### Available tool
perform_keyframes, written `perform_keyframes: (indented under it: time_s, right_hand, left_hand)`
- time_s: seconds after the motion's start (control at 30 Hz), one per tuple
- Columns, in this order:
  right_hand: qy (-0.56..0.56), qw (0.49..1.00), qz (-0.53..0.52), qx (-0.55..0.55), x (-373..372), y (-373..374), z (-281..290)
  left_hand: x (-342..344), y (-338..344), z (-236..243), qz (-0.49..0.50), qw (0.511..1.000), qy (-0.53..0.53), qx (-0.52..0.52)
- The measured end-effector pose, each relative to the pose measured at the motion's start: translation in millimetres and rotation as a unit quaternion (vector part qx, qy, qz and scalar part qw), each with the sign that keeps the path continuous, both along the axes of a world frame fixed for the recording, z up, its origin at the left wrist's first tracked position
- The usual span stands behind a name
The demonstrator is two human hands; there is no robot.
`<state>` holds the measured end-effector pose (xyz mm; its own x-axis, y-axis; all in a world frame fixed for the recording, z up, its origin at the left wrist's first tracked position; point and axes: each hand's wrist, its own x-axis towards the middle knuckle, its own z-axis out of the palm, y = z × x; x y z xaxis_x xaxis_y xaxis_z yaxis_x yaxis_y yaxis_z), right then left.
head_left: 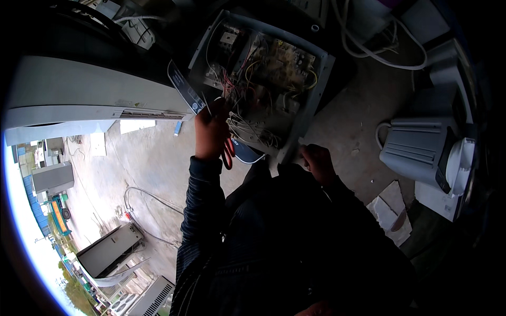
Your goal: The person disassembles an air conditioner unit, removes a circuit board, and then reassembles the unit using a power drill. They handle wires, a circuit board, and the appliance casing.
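Note:
An open grey metal case [312, 108] tilts in front of me, its inside holding dusty circuit boards [287, 63] and tangled wires [253, 129]. My left hand [210, 134] is closed at the case's left side on red-handled pliers [228, 154]; the handles hang below the fist and a thin metal tip sticks up above it. The jaws are hard to make out. A dark blue panel strip [184, 89] shows beside this hand. My right hand [319, 160] is closed at the case's near right corner; what its fingers pinch is too dark to tell.
To the left stands a long white appliance housing [95, 89]. A grey ribbed plastic unit [416, 150] and broken white board [392, 210] lie to the right. A white hose [369, 51] curls at the far right. On the floor are a cable [153, 195] and a metal casing [110, 250].

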<state>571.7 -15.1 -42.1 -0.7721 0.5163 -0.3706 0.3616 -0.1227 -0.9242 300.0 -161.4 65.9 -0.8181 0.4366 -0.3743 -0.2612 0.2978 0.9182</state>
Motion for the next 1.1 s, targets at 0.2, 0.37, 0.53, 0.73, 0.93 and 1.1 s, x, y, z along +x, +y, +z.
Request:
perform_keyframes:
  time_s: [0.2, 0.37, 0.53, 0.73, 0.93, 1.1]
  right_hand:
    - [0.097, 0.966, -0.141, 0.196, 2, -11, 22]
    - [0.163, 0.943, 0.035, 0.286, -44, -29, 101]
    - [0.18, 0.931, 0.112, 0.296, -97, -56, 103]
    - [0.134, 0.956, 0.18, 0.189, -126, -72, 92]
    - [0.075, 0.984, 0.159, 0.009, -129, -77, 76]
    - [0.069, 0.984, 0.161, -0.019, -102, -63, 74]
  left_hand:
    - [-9, -15, 11, -0.051, 0.987, -0.128, 0.089]
    - [-5, -10, 14, 0.017, 0.966, -0.213, 0.143]
    - [-9, -17, 6, -0.004, 0.962, -0.21, 0.174]
    - [-10, -20, 4, -0.018, 0.971, -0.167, 0.172]
    - [-31, -25, 15, -0.075, 0.973, -0.198, 0.095]
    - [-50, -30, 4, -0.122, 0.98, -0.15, 0.043]
